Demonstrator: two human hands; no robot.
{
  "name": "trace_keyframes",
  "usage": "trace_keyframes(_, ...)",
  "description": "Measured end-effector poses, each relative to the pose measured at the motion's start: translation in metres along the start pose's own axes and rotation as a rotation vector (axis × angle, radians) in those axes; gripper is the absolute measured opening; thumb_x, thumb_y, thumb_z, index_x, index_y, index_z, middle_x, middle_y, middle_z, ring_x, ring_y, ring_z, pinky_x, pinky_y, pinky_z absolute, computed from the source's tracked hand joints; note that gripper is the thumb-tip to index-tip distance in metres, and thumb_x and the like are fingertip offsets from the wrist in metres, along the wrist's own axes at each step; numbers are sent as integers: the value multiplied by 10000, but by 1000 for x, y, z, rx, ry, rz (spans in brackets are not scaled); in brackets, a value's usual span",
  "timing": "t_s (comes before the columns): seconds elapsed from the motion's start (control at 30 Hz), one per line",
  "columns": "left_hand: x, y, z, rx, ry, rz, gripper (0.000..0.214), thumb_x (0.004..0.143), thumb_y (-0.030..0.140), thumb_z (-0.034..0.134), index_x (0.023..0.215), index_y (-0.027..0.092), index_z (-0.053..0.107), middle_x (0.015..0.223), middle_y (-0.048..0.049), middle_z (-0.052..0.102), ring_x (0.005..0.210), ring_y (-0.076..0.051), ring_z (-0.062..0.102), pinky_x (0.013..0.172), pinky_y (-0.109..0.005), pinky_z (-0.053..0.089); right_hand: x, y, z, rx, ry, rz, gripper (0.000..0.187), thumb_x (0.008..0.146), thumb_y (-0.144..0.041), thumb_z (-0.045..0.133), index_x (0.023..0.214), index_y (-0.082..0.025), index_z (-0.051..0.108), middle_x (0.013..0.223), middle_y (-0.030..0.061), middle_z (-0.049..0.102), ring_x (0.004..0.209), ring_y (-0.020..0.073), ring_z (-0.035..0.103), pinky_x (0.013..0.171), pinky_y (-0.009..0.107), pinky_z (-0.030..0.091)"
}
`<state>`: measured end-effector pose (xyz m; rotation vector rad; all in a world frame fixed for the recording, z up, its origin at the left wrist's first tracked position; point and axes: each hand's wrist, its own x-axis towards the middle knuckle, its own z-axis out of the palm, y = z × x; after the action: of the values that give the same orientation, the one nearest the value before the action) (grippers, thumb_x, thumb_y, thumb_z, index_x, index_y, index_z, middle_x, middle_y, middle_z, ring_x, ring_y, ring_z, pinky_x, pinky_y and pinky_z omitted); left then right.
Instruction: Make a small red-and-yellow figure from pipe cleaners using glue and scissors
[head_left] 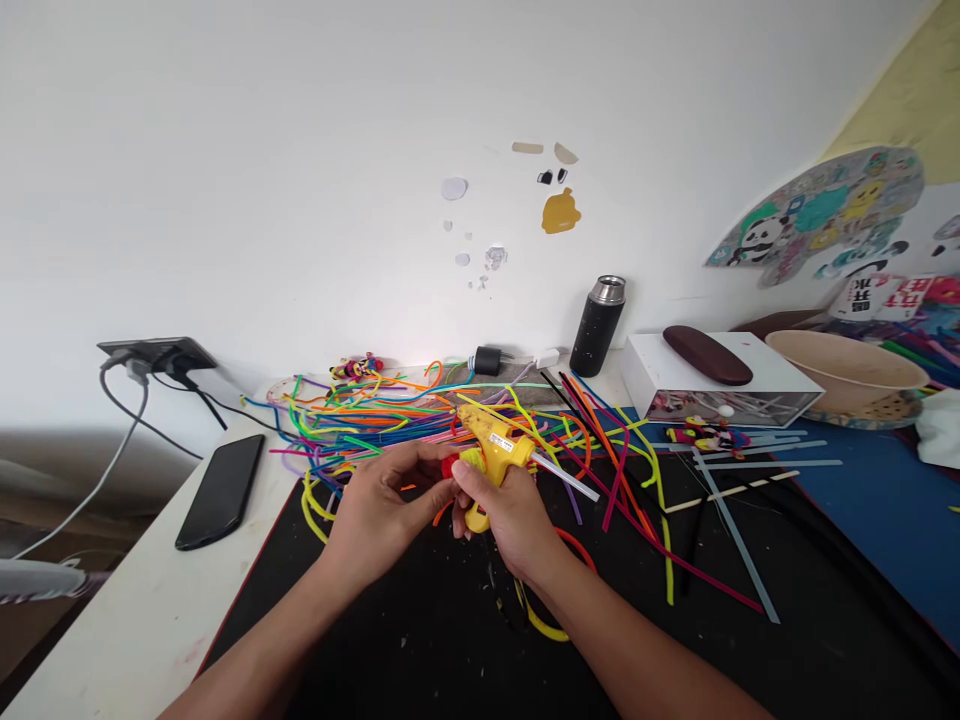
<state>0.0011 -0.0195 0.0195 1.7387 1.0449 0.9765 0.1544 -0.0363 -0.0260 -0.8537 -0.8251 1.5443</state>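
My right hand [517,515] is wrapped round the handle of a yellow glue gun [491,430]. The gun's nozzle points up and to the left, and a translucent glue stick [566,475] sticks out of its back end. In my left hand [379,505], thumb and fingers pinch a small red and yellow pipe-cleaner piece [472,458] close beside the gun's body. Fingers and thumbs cover part of that piece, so its full shape is hidden. Both hands are above a black mat [360,640], in front of a heap of coloured pipe cleaners [390,425].
On the left lie a black phone [221,492] and a power strip [157,353] with cables. Against the wall stands a black flask [598,328]. A white box [645,370] carries a brown glasses case [707,355], beside a beige bowl [847,362]. Loose glue sticks [742,540] lie on the right.
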Motion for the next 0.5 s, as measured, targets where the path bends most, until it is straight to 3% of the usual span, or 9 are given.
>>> trace_keyframes(0.5, 0, 1, 0, 44, -6, 20, 186, 906, 325, 727, 1044, 203, 749, 796, -31, 801, 665, -191, 765, 620, -279, 631, -1, 2, -1, -23, 15, -4, 561, 759, -669, 810, 629, -198, 533, 468, -38, 529, 377, 111, 526, 386, 214, 370)
